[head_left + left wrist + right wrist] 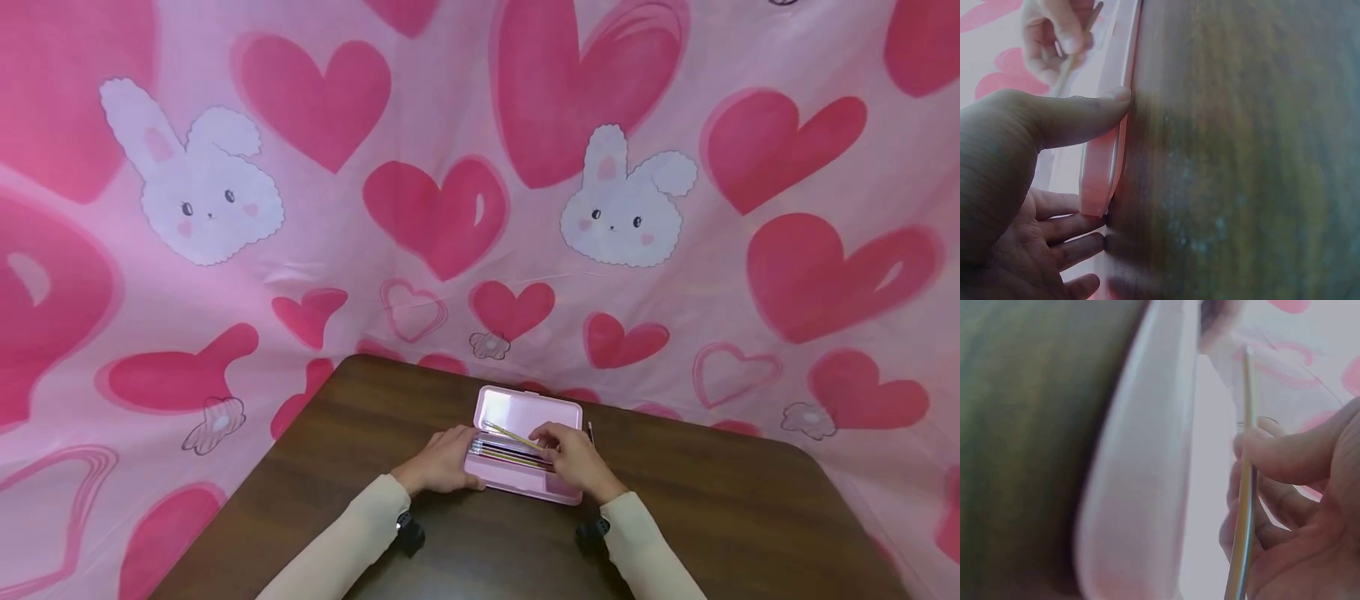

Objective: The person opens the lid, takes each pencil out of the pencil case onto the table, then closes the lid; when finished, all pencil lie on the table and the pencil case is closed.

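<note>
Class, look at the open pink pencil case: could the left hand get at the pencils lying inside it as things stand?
Probably yes: the left hand rests against the pencil case, its lid is open, and the pencils lie uncovered.

Dark wood table (pixel 712 508) — open pink pencil case (pixel 525 487) + lone pen (pixel 590 432) on it.

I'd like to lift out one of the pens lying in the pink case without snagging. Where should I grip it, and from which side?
Pinch a pen mid-shaft from above. They lie flat, side by side along the case, whose lid stands open behind. The left hand steadies the case; the right hand pinches a yellow pencil.
</note>
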`<state>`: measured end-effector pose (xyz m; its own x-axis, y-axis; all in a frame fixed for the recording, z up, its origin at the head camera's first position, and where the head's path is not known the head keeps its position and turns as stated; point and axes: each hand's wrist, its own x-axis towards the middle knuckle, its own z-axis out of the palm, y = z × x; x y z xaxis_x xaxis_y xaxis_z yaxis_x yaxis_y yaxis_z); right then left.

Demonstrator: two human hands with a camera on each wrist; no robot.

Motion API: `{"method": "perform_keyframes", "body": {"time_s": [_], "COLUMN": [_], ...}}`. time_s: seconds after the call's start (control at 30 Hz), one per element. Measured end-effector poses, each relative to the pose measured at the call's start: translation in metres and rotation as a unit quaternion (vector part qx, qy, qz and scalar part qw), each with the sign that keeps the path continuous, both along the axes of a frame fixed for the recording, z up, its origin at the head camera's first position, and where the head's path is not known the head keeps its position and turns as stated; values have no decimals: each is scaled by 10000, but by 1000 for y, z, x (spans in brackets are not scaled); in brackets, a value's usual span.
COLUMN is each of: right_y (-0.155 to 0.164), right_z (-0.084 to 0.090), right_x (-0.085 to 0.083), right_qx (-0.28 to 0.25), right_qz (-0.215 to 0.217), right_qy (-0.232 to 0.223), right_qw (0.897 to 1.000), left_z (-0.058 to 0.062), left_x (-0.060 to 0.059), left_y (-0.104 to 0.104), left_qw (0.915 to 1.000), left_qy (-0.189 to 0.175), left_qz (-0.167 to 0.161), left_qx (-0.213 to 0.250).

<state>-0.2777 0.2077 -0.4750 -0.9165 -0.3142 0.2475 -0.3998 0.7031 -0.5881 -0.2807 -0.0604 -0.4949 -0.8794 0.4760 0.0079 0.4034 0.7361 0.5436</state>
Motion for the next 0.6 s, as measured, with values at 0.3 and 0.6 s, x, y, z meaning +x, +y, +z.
{"method": "perform_keyframes", "body": {"time_s": [0.3,0.6], "right_y": [14,37], "right_z": [25,42], "right_x": [1,3], "right_qx": [-789,-934], "right_qz": [-502,-1039], "right_qy": [645,614], "right_qw": [9935,9883], "left_z": [-2,-3], "left_x": [-1,-1], "left_y": [-1,0], "left_qw": [9999,9999], "left_qy": [126,150], "left_qz": [-61,-74], "left_qx": [-3,1]}}
